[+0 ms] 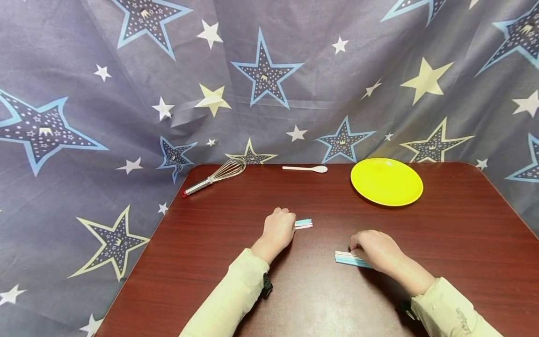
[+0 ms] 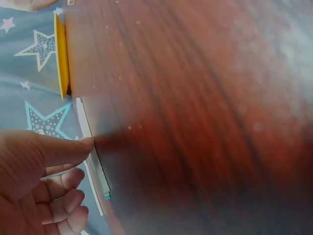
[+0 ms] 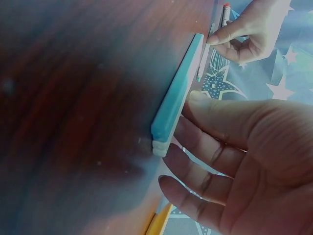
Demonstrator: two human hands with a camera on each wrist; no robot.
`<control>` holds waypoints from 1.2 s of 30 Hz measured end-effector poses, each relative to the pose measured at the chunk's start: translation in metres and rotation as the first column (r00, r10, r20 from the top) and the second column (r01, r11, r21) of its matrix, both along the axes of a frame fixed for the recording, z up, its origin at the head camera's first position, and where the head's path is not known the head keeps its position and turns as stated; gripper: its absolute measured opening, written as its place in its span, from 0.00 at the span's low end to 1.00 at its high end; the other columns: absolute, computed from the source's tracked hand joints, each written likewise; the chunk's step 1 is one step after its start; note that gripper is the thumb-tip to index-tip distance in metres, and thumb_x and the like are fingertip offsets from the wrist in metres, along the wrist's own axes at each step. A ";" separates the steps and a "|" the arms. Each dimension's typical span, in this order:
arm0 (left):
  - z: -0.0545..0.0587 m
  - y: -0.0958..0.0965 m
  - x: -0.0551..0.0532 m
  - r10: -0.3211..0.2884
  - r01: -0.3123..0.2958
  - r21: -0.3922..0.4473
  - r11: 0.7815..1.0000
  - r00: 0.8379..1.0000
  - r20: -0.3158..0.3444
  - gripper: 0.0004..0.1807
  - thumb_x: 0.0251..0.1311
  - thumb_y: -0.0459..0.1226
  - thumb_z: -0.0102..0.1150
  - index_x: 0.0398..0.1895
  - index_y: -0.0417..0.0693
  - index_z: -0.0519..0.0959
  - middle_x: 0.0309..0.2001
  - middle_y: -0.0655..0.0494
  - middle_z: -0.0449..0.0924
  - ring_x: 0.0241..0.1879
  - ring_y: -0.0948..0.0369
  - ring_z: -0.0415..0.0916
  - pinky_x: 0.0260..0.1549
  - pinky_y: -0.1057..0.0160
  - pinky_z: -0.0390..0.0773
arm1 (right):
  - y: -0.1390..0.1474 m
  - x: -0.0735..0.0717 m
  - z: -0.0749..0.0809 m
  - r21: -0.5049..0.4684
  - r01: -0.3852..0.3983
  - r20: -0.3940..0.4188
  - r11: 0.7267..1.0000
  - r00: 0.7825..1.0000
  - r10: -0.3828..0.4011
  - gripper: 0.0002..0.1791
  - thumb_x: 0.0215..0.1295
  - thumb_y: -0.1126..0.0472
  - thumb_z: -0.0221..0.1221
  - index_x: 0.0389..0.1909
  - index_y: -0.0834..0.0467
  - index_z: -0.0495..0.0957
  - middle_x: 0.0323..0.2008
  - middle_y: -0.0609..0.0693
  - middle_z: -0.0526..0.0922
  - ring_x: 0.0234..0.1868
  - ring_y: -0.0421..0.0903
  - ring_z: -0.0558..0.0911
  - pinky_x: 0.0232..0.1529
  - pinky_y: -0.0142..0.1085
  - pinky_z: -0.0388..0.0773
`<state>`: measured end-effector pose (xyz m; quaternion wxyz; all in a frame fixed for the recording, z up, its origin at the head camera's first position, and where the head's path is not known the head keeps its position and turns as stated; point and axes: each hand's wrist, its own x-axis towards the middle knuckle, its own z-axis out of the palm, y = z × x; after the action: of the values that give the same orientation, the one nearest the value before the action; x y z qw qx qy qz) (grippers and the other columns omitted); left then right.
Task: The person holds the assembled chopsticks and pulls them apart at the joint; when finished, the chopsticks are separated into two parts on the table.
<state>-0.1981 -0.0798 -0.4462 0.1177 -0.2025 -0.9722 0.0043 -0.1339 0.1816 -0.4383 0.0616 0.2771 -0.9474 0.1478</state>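
My left hand [image 1: 280,228] pinches a small bundle of slim blue and white sticks [image 1: 304,223] near the middle of the table; they look like chopsticks. In the left wrist view, the thumb presses against the pale side of these sticks [image 2: 99,171]. Nearer and to the right, my right hand [image 1: 376,249] holds a thicker bundle of blue and white sticks [image 1: 349,259], its thumb and index finger at the white side. In the right wrist view the blue side of that bundle [image 3: 173,105] faces the camera, and the other fingers curl loosely beside it.
A yellow plate [image 1: 386,182] lies at the back right of the brown table [image 1: 303,299]. Along the back edge are a white spoon [image 1: 305,169] and, farther left, a wire whisk [image 1: 214,177] with a red handle tip. A star-patterned cloth [image 1: 269,126] hangs behind.
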 end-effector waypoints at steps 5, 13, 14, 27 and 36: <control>-0.001 0.000 0.000 0.002 -0.002 -0.002 1.000 1.000 -0.003 0.07 0.48 0.40 0.72 0.23 0.51 0.81 0.27 0.56 0.78 0.32 0.55 0.74 0.24 0.57 0.78 | 0.000 0.000 -0.001 -0.008 -0.019 0.001 1.000 1.000 0.019 0.15 0.49 0.71 0.67 0.19 0.48 0.77 0.21 0.37 0.76 0.22 0.36 0.71 0.24 0.34 0.68; -0.002 0.000 0.000 0.013 -0.013 -0.012 1.000 1.000 -0.011 0.06 0.49 0.41 0.71 0.25 0.51 0.82 0.27 0.55 0.78 0.32 0.56 0.74 0.23 0.57 0.78 | 0.000 0.000 -0.002 -0.026 -0.038 0.005 0.999 0.999 0.038 0.18 0.50 0.72 0.66 0.17 0.47 0.73 0.19 0.36 0.69 0.22 0.36 0.64 0.23 0.31 0.62; -0.002 0.000 -0.001 0.015 -0.015 -0.013 1.000 1.000 -0.011 0.06 0.49 0.41 0.70 0.25 0.51 0.82 0.27 0.55 0.78 0.32 0.55 0.74 0.23 0.57 0.78 | 0.000 0.000 -0.002 -0.027 -0.039 0.006 0.999 0.999 0.039 0.18 0.50 0.72 0.66 0.17 0.47 0.72 0.18 0.36 0.69 0.22 0.36 0.63 0.23 0.31 0.62; -0.002 0.001 -0.001 0.055 -0.054 -0.020 0.998 0.998 0.028 0.07 0.52 0.42 0.69 0.28 0.50 0.83 0.30 0.54 0.80 0.33 0.54 0.75 0.26 0.55 0.79 | -0.001 -0.001 -0.002 -0.040 -0.047 0.011 0.998 0.999 0.047 0.18 0.52 0.73 0.63 0.17 0.47 0.73 0.19 0.36 0.70 0.22 0.36 0.64 0.24 0.31 0.62; 0.001 0.001 0.000 0.070 -0.070 -0.006 0.998 0.996 0.054 0.08 0.54 0.44 0.68 0.30 0.50 0.82 0.29 0.55 0.79 0.33 0.54 0.75 0.27 0.55 0.79 | 0.002 -0.001 -0.003 -0.047 -0.055 0.005 0.997 0.998 0.056 0.15 0.51 0.72 0.66 0.20 0.47 0.77 0.21 0.36 0.74 0.23 0.36 0.69 0.25 0.33 0.67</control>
<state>-0.1976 -0.0791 -0.4448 0.0909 -0.1688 -0.9814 0.0047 -0.1349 0.1832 -0.4418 0.0607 0.3014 -0.9358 0.1723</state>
